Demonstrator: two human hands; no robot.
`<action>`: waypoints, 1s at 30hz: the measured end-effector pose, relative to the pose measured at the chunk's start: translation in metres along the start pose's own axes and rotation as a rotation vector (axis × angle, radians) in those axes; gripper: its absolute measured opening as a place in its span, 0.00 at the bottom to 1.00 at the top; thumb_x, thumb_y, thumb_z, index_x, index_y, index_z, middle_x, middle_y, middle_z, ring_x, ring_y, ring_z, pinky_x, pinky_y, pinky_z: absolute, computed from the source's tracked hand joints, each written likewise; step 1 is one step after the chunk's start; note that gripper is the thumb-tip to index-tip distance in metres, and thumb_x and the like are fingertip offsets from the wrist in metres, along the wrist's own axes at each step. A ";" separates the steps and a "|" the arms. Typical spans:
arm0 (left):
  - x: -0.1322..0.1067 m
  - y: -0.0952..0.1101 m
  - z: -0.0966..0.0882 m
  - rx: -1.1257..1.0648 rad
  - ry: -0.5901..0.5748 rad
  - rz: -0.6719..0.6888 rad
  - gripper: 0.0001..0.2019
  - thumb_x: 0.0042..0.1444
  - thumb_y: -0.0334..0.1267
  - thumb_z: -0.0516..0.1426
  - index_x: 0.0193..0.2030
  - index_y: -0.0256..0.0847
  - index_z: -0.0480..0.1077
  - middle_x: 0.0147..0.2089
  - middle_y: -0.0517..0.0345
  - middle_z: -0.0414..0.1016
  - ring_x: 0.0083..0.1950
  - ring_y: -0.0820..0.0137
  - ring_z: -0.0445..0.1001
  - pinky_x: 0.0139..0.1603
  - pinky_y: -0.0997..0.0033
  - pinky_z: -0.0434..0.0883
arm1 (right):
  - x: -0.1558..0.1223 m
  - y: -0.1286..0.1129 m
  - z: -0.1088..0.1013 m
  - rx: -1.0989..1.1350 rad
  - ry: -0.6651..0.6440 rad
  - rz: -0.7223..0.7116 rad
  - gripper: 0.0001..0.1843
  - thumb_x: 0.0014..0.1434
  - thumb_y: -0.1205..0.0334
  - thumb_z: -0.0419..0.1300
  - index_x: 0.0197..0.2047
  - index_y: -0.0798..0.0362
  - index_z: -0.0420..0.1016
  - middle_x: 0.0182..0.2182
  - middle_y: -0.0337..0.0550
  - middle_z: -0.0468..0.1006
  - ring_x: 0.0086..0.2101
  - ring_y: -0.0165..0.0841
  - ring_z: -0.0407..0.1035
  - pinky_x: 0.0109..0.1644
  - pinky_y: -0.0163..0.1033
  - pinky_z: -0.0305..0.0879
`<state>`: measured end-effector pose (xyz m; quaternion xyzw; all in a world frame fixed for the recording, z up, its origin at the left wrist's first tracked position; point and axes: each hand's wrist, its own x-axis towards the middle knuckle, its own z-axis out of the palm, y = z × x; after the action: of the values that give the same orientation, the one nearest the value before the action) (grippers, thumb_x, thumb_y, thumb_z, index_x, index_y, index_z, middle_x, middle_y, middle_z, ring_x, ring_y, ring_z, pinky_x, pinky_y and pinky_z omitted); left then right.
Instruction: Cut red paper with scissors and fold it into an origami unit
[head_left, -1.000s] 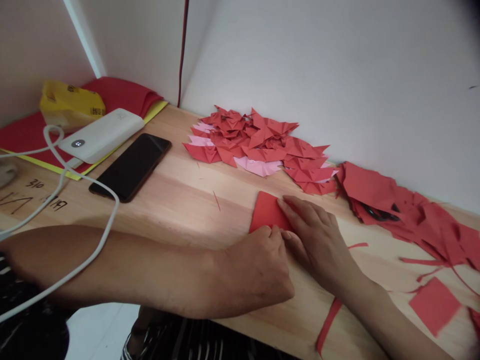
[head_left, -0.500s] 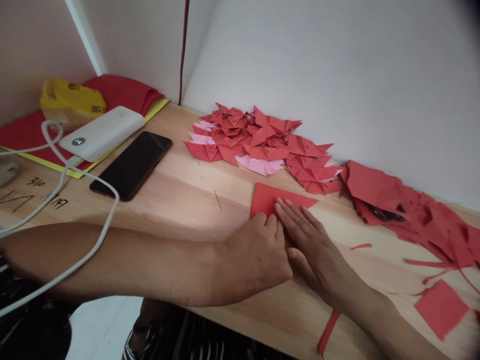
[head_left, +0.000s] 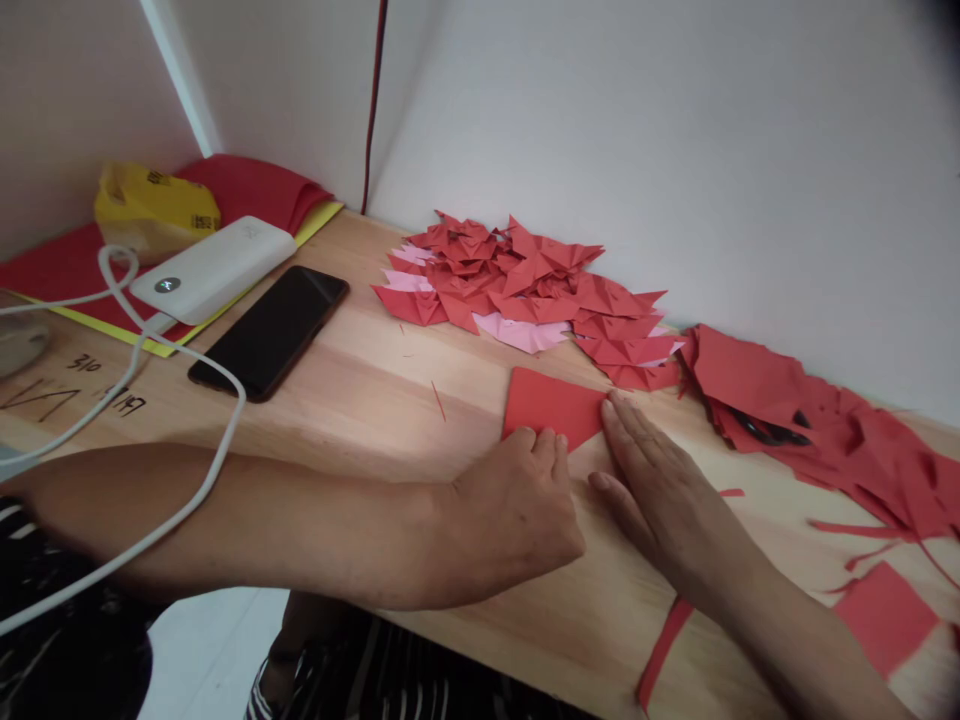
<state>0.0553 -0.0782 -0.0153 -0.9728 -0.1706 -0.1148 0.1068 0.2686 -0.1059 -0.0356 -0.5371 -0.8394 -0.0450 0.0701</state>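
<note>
A folded piece of red paper [head_left: 553, 405] lies on the wooden table, its lower edge partly covered by my left hand. My left hand [head_left: 517, 510] is closed, fingers curled against the near side of the paper; what the fingertips do underneath is hidden. Fingers stretched out and the thumb a little apart, my right hand [head_left: 660, 490] rests flat, its fingertips at the paper's right corner. Just beyond the paper is a heap of folded red and pink paper pieces [head_left: 517, 285] with pointed ends.
At the right lie a pile of red paper [head_left: 757, 375], a loose red square [head_left: 885, 615] and a red strip [head_left: 664, 650]. To the left are a black phone [head_left: 270, 330], a white power bank [head_left: 225, 265] with a cable [head_left: 214, 470] crossing my left forearm, and a yellow packet [head_left: 161, 210].
My right hand has slid rightward along the paper, away from my left hand, to the right corner. My left hand stays in nearly the same place.
</note>
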 end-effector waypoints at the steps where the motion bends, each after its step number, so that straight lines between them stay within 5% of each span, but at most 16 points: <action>1: 0.000 0.000 0.000 0.000 0.001 0.003 0.08 0.54 0.27 0.55 0.36 0.31 0.77 0.40 0.38 0.78 0.38 0.62 0.74 0.36 0.62 0.69 | -0.001 0.002 0.000 -0.010 -0.005 0.012 0.35 0.68 0.52 0.44 0.71 0.64 0.41 0.66 0.66 0.52 0.66 0.46 0.48 0.64 0.56 0.56; 6: 0.001 -0.002 -0.005 -0.008 -0.039 0.006 0.07 0.53 0.27 0.57 0.33 0.33 0.77 0.36 0.41 0.78 0.37 0.62 0.74 0.35 0.62 0.68 | -0.002 0.004 0.001 -0.037 -0.016 0.052 0.35 0.68 0.50 0.43 0.68 0.68 0.49 0.66 0.68 0.54 0.65 0.46 0.49 0.64 0.54 0.56; 30: 0.003 -0.003 -0.018 -0.030 -0.162 0.004 0.04 0.51 0.28 0.59 0.31 0.33 0.76 0.33 0.44 0.76 0.35 0.62 0.71 0.32 0.63 0.65 | -0.001 0.002 0.000 -0.066 -0.009 0.045 0.37 0.67 0.48 0.43 0.70 0.66 0.46 0.65 0.67 0.55 0.64 0.49 0.51 0.62 0.57 0.59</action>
<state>0.0535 -0.0788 0.0034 -0.9807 -0.1750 -0.0379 0.0781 0.2710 -0.1063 -0.0357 -0.5582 -0.8254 -0.0689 0.0497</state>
